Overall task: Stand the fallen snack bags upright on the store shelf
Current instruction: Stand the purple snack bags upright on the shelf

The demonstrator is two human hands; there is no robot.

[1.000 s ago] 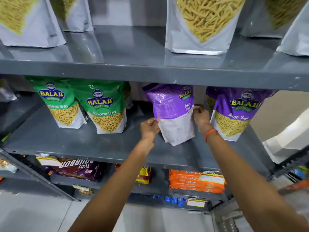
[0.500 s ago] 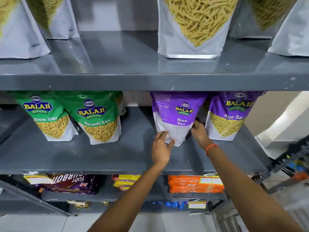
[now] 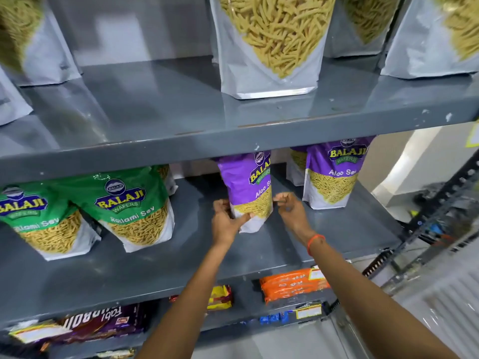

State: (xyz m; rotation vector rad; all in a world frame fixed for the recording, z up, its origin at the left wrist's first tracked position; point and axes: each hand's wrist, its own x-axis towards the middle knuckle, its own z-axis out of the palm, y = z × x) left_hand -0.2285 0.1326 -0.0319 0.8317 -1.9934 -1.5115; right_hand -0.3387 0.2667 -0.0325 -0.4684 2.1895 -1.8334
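A purple Aloo Sev bag (image 3: 246,182) stands upright in the middle of the grey middle shelf (image 3: 155,263), its front turned a little to the right. My left hand (image 3: 225,221) grips its lower left side, thumb across the white bottom. My right hand (image 3: 290,209) is at the bag's right edge with curled fingertips pinching the side seam. To the right stands a second purple Aloo Sev bag (image 3: 334,177), upright. Two green Ratlami Sev bags (image 3: 129,203) (image 3: 33,218) lean at the left of the same shelf.
The upper shelf's front edge (image 3: 233,143) hangs just over the bags' tops; silver pouches (image 3: 272,47) stand on it. Below lie orange packets (image 3: 290,283), yellow packets (image 3: 220,296) and dark biscuit packs (image 3: 103,322). A black metal rack (image 3: 440,218) stands at the right.
The purple bag has been turned from back-facing to front-facing and set down on the shelf. My hands slid from its sides to its lower edges. The view tilted upward.
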